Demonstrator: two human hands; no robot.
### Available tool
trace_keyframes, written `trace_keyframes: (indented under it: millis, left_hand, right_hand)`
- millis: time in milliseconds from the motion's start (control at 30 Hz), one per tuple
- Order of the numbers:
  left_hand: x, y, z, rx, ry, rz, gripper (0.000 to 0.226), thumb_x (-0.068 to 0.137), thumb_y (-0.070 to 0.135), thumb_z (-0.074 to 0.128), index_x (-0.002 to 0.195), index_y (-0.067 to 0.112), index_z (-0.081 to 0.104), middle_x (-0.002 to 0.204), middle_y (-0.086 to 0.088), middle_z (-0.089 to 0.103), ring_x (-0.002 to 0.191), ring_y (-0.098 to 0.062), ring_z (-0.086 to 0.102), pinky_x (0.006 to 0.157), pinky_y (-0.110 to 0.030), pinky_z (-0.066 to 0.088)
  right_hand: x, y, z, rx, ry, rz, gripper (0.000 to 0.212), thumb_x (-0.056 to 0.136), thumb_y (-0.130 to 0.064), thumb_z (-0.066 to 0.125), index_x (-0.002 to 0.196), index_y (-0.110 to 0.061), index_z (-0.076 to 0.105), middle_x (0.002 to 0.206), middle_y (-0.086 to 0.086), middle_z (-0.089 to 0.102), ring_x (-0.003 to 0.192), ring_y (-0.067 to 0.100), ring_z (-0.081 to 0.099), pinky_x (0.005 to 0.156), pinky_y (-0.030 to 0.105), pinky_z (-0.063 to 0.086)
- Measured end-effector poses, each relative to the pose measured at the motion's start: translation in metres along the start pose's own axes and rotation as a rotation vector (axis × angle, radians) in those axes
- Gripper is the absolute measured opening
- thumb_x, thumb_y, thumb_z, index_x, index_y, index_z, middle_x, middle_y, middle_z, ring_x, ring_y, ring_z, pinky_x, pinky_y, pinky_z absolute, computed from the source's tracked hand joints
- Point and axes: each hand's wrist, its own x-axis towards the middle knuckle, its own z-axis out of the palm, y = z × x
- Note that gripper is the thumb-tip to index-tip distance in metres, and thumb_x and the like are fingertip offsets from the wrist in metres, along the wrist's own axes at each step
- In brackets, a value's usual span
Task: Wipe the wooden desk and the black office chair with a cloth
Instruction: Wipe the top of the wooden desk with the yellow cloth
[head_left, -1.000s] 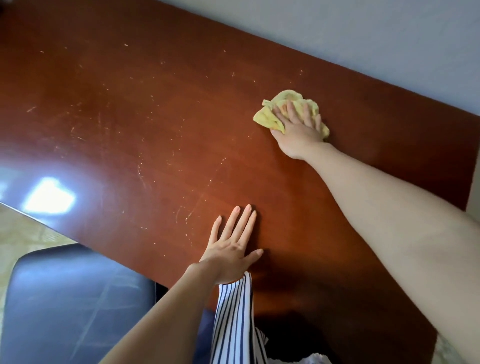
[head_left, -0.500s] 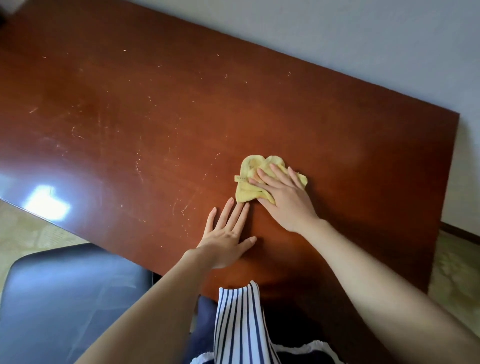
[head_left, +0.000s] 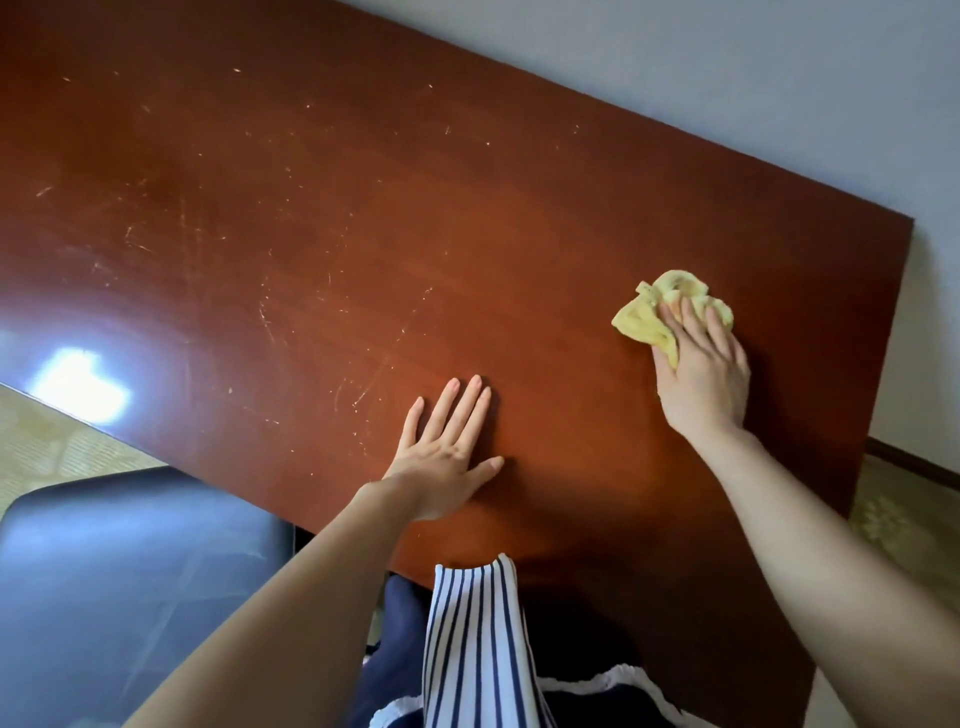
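- Shifted since half a second ago: cloth (head_left: 655, 316) and right hand (head_left: 701, 382), from just ahead of the left hand (head_left: 447, 457) out toward the desk's right end; a second ago, up near the far edge by the wall (head_left: 727, 93).
- Left hand unmoved: flat on the desk (head_left: 260, 208), palm down, fingers straight and close together, thumb spread to the right, nothing held.
- Right hand palm down on the cloth, fingers extended and only slightly bent, laid over the crumpled yellow fabric and pressing it to the wood. Not seen: whether the thumb tucks under any fold.
- Cloth bunched, lying under and ahead of the right fingers (head_left: 691, 322); fabric pokes out past the fingertips on the far side and to the left of the hand. Heel of the hand behind the cloth, over bare wood.
- Hands now well apart, bare desk between them.
- Desk top reddish-brown, glossy; pale scratches and specks scattered over the left and middle. Bright glare patch near the left front edge.
- Chair (head_left: 130, 597), black, at lower left, seat partly under the front edge of the desk, untouched by either hand.
- Striped fabric (head_left: 478, 649), white and navy, hanging at the near desk edge between the forearms.
- Floor (head_left: 914, 530) pale, patterned, past the desk's right end.
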Motion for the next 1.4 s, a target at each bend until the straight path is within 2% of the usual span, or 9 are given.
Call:
trace_keyframes:
  millis: [300, 600, 833, 900, 967, 1033, 1100, 1233, 1400]
  left_hand:
    - [-0.003, 0.003, 0.001, -0.005, 0.019, 0.000, 0.073, 0.093, 0.062, 0.013, 0.130, 0.038, -0.045, 0.136, 0.024, -0.050, 0.125, 0.000, -0.047, 0.095, -0.026, -0.040]
    - [-0.004, 0.003, -0.001, -0.007, -0.009, -0.022, 0.075, 0.096, 0.058, 0.019, 0.132, 0.038, -0.043, 0.135, 0.024, -0.050, 0.125, 0.000, -0.047, 0.097, -0.026, -0.039]
    - [-0.010, 0.005, 0.001, -0.025, 0.051, -0.024, 0.071, 0.097, 0.057, 0.020, 0.135, 0.040, -0.038, 0.138, 0.026, -0.047, 0.130, 0.001, -0.042, 0.100, -0.025, -0.037]
    - [-0.012, 0.007, 0.000, -0.020, 0.126, -0.032, 0.065, 0.098, 0.054, 0.020, 0.143, 0.037, -0.023, 0.147, 0.022, -0.035, 0.136, -0.002, -0.033, 0.111, -0.030, -0.026]
    - [-0.012, 0.012, -0.006, -0.006, 0.236, -0.035, 0.059, 0.099, 0.049, 0.027, 0.151, 0.024, 0.012, 0.158, 0.012, -0.001, 0.146, -0.011, -0.008, 0.117, -0.035, -0.009]
    - [-0.007, 0.019, -0.014, 0.006, 0.351, -0.027, 0.053, 0.097, 0.043, 0.037, 0.138, 0.011, 0.044, 0.147, -0.003, 0.040, 0.141, -0.026, 0.028, 0.116, -0.040, 0.009]
    - [0.005, 0.025, -0.021, 0.001, 0.426, -0.042, 0.045, 0.095, 0.037, 0.049, 0.129, 0.006, 0.052, 0.131, -0.010, 0.052, 0.129, -0.033, 0.042, 0.114, -0.044, 0.019]
    - [0.043, 0.032, -0.039, -0.032, 0.431, -0.002, 0.052, 0.094, 0.032, 0.055, 0.137, 0.005, 0.044, 0.140, -0.016, 0.041, 0.134, -0.034, 0.033, 0.114, -0.050, 0.024]
    - [0.089, 0.022, -0.055, 0.060, 0.339, 0.095, 0.066, 0.099, 0.042, 0.032, 0.150, 0.019, -0.003, 0.158, 0.000, -0.005, 0.144, -0.015, -0.014, 0.119, -0.033, -0.006]
  right_hand:
    - [0.091, -0.054, -0.006, 0.101, -0.070, 0.227, 0.052, 0.101, -0.043, 0.029, 0.151, -0.034, 0.017, 0.160, -0.002, 0.006, 0.146, 0.028, -0.003, 0.117, 0.046, -0.003]
    - [0.076, -0.146, 0.009, 0.015, -0.140, -0.263, 0.053, 0.100, -0.048, 0.026, 0.150, -0.033, 0.018, 0.160, -0.004, 0.009, 0.146, 0.026, -0.002, 0.117, 0.045, -0.003]
    - [0.020, -0.114, 0.017, -0.042, -0.146, -0.556, 0.054, 0.098, -0.049, 0.032, 0.149, -0.038, 0.017, 0.158, -0.008, 0.013, 0.147, 0.019, -0.001, 0.118, 0.041, -0.004]
    - [0.005, -0.093, 0.015, -0.043, -0.149, -0.588, 0.055, 0.097, -0.048, 0.035, 0.148, -0.038, 0.020, 0.157, -0.008, 0.016, 0.147, 0.019, 0.002, 0.119, 0.042, -0.002]
    - [-0.009, -0.071, 0.013, -0.030, -0.146, -0.571, 0.055, 0.095, -0.046, 0.040, 0.147, -0.037, 0.024, 0.156, -0.008, 0.021, 0.147, 0.019, 0.007, 0.119, 0.042, 0.001]
    - [-0.022, -0.049, 0.011, -0.013, -0.136, -0.521, 0.056, 0.094, -0.043, 0.047, 0.146, -0.035, 0.029, 0.155, -0.007, 0.025, 0.146, 0.019, 0.011, 0.119, 0.043, 0.006]
    - [-0.030, -0.027, 0.009, 0.004, -0.127, -0.448, 0.056, 0.093, -0.042, 0.050, 0.145, -0.033, 0.032, 0.153, -0.007, 0.028, 0.145, 0.020, 0.015, 0.118, 0.045, 0.010]
    - [-0.027, 0.013, 0.003, 0.010, -0.113, -0.244, 0.059, 0.094, -0.040, 0.050, 0.146, -0.031, 0.025, 0.154, -0.006, 0.025, 0.145, 0.021, 0.014, 0.118, 0.044, 0.011]
    - [0.011, 0.042, -0.005, 0.025, -0.074, -0.079, 0.057, 0.096, -0.038, 0.046, 0.147, -0.029, 0.023, 0.156, -0.005, 0.022, 0.146, 0.022, 0.011, 0.119, 0.042, 0.008]
